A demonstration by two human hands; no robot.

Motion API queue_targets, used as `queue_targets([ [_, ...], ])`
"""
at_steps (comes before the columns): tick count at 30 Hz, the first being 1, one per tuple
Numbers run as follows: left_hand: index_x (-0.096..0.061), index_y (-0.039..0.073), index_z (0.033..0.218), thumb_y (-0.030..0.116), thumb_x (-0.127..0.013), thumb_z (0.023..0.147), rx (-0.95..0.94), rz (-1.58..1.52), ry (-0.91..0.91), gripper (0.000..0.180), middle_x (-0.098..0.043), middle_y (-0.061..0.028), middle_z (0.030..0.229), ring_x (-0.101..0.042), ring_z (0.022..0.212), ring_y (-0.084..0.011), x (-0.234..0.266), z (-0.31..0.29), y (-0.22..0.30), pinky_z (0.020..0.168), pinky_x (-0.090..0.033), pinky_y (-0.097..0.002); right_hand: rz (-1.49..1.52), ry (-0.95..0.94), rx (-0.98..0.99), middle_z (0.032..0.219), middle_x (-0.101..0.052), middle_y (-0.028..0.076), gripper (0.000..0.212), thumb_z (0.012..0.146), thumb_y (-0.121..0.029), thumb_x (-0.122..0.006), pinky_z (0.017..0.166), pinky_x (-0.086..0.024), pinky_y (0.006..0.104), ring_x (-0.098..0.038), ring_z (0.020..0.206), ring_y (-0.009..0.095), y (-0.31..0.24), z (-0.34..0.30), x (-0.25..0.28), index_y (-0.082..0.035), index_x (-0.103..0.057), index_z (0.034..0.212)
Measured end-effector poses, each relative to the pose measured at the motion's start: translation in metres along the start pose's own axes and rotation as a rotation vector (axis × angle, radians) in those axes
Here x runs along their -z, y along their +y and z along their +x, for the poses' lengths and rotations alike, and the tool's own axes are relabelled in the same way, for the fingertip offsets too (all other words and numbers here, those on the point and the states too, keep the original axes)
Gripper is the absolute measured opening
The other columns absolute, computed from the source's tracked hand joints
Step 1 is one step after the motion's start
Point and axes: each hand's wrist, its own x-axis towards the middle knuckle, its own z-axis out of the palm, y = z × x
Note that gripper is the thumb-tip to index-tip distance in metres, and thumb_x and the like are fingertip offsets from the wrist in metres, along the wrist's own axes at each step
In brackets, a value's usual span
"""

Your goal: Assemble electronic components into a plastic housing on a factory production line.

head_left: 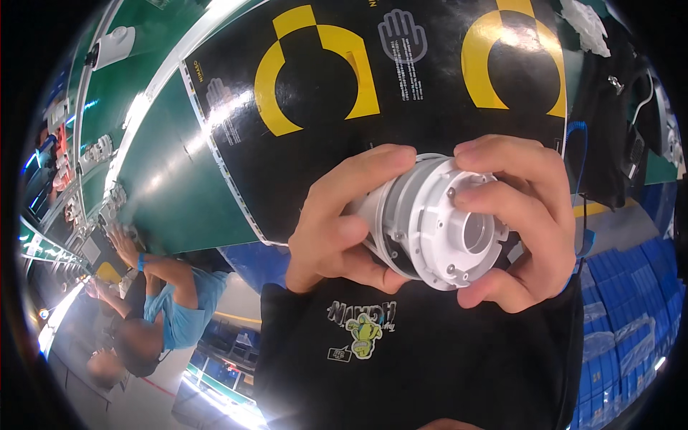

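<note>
Between my two hands is a white round housing (428, 221), a short cylinder with a stepped, flanged end, small screws and a raised round hub. It is held off the table, tilted, with its hub end toward the right. My left hand (326, 222) is closed around the cylinder's left side, thumb and fingers along the wall. At the flanged end, my right hand (537, 215) is closed, fingers curled over the rim and hub. The palms hide part of the housing. Beneath and beyond lies a black printed sheet (315, 168) with yellow shapes.
The sheet covers part of a green table (168, 193). Crumpled white plastic (584, 27) and black cloth (602, 122) lie at the far right. A blue coiled cord (575, 130) hangs near my right hand. Blue boxes (623, 322) fill the right. Another person (190, 290) works at the left.
</note>
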Motion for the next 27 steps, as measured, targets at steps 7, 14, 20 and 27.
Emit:
queue_targets([
  [7,-0.027,0.016,0.137,0.028,-0.072,0.078,0.003,-0.079,0.177,0.075,-0.044,-0.0339,0.124,-0.054,0.108,-0.0442,-0.006,-0.005,0.011,0.087,-0.049,-0.0480,0.047,0.099,-0.191,0.113,-0.049,0.027,0.066,0.081,-0.053,-0.062,0.076,-0.050,0.0360,-0.060,0.093,0.033,-0.019,0.002,-0.010,0.008,-0.055,0.107],
  [14,-0.030,0.013,0.133,0.038,-0.070,0.077,0.007,-0.030,0.357,0.074,-0.046,-0.0335,0.121,-0.056,0.104,-0.0411,-0.020,0.003,0.003,0.086,-0.050,-0.0462,-0.027,0.143,-0.183,0.111,-0.051,0.027,0.065,0.083,-0.051,-0.060,0.080,-0.050,0.0368,-0.060,0.097,0.036,-0.024,0.009,-0.020,0.008,-0.054,0.109],
  [20,-0.032,0.010,0.130,0.045,-0.069,0.076,0.024,-0.004,0.515,0.074,-0.048,-0.0331,0.118,-0.057,0.101,-0.0384,-0.038,0.002,-0.006,0.086,-0.050,-0.0447,-0.027,0.122,-0.243,0.115,-0.049,0.028,0.068,0.083,-0.053,-0.060,0.084,-0.048,0.0398,-0.058,0.103,0.037,-0.020,0.003,-0.028,0.008,-0.053,0.111],
  [27,-0.035,0.007,0.126,0.055,-0.067,0.074,0.012,0.018,0.680,0.077,-0.050,-0.0327,0.114,-0.059,0.098,-0.0353,-0.059,0.012,-0.007,0.085,-0.051,-0.0429,0.664,0.194,-0.393,0.145,-0.023,0.023,0.128,0.056,-0.032,-0.089,0.100,-0.040,0.0391,-0.037,0.129,0.035,-0.003,-0.009,-0.049,-0.006,-0.001,0.145],
])
